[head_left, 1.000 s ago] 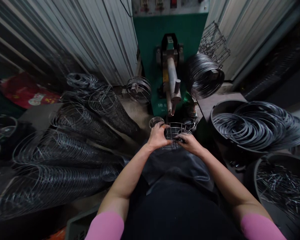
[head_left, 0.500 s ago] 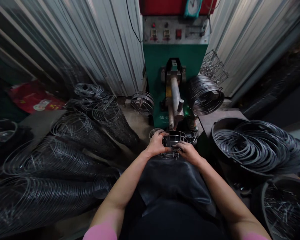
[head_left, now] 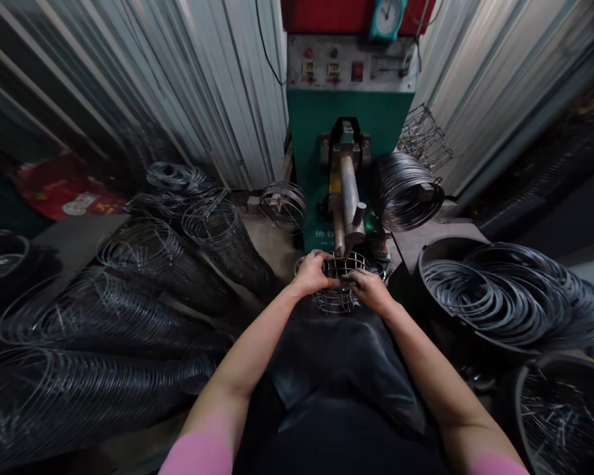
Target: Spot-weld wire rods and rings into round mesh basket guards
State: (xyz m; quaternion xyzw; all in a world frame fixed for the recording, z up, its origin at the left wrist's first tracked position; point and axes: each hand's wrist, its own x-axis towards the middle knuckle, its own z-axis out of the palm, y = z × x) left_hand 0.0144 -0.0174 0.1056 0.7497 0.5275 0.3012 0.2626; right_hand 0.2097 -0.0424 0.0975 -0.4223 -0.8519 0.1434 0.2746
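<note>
Holding small round silver wire basket (head_left: 335,302) above lap, rim just under tip of grey steel electrode arm (head_left: 349,198) on green welding machine (head_left: 327,125); contact not discernible. Left hand (head_left: 313,274) curled over far rim. Right hand (head_left: 371,290) pinching near rim. Judged step: positioning the basket at the tip. Next move calls for steady two-handed hold and wire crossing aligned under the tip.

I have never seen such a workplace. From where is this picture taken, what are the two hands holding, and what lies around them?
The camera sits on the person's head and looks down, so both bare arms reach away from you. The left hand and the right hand hold one small round wire basket, just below the metal arm of a green machine. On the left lie long stacks of wire frames. On the right, a black tub holds loose wire rings.
</note>
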